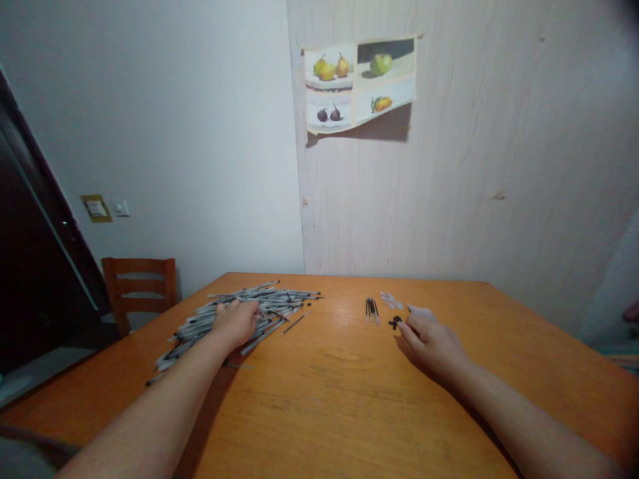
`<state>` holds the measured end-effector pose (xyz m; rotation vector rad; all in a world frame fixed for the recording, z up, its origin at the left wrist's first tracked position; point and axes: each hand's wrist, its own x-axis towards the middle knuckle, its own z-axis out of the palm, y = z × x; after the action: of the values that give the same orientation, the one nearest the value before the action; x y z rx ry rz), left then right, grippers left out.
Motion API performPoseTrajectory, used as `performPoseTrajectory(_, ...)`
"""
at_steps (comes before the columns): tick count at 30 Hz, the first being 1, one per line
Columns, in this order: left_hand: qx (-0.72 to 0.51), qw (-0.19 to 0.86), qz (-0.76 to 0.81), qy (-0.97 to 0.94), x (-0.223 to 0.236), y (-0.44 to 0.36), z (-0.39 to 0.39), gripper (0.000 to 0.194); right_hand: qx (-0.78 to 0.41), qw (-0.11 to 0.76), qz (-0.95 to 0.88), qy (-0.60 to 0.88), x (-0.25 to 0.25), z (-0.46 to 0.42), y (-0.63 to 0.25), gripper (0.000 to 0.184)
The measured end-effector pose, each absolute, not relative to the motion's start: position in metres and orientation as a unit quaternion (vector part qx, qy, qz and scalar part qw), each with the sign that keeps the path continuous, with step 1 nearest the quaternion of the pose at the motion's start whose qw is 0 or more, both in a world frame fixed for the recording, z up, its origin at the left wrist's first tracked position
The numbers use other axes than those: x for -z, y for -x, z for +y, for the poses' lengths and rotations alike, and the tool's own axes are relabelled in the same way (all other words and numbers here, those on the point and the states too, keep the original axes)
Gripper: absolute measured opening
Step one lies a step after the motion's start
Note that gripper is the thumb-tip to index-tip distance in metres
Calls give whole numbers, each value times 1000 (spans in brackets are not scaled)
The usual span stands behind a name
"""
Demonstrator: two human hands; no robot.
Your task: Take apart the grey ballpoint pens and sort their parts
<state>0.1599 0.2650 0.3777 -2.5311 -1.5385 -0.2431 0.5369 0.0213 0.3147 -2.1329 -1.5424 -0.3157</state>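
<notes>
Table (329, 412): bare orange wood at the near middle, between the two forearms.
Right hand (436, 338): fingers bent close together just beside the black caps (395, 322); cannot tell whether it grips one.
Left hand (239, 324): lies over the pile of pens (272, 297) on the left, fingers curled; their grip is hidden.
Loose pen (293, 324): just right of the pile, apart from it.
Sorted part: right of the middle lie the caps, a small row of dark refills (372, 309) and, farther, some clear pieces (392, 300), in separate groups.
Left over: the large mixed pile; judging by its bulk, most remains unsorted and the work looks early.
Chair (140, 285): far left, beyond the table.
Fruit pictures (359, 86): on the far wall (239, 133).
</notes>
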Motion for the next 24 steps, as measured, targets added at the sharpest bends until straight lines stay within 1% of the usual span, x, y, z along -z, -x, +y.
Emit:
performPoseTrajectory(4, 101, 85, -481, 867, -381, -172, 265, 22, 117, 251, -568, 775, -315, 21, -537, 40)
performPoseTrajectory(8, 154, 77, -431, 886, -381, -187, 265, 18, 117, 254, -571, 772, -314, 21, -538, 41)
performPoseTrajectory(18, 274, -2, -345, 898, -389, -224, 251, 14, 133, 268, -570, 765, -315, 19, -536, 39)
performPoseTrajectory(21, 350, -77, -337, 871, -392, -237, 243, 13, 138, 270, -566, 767, -316, 19, -535, 38)
performPoseTrajectory(22, 387, -127, -335, 849, -393, -243, 240, 11, 137, 270, -565, 767, -317, 19, -534, 37)
performPoseTrajectory(24, 474, -272, -336, 767, -395, -256, 233, 8, 130, 274, -565, 767, -319, 19, -532, 38)
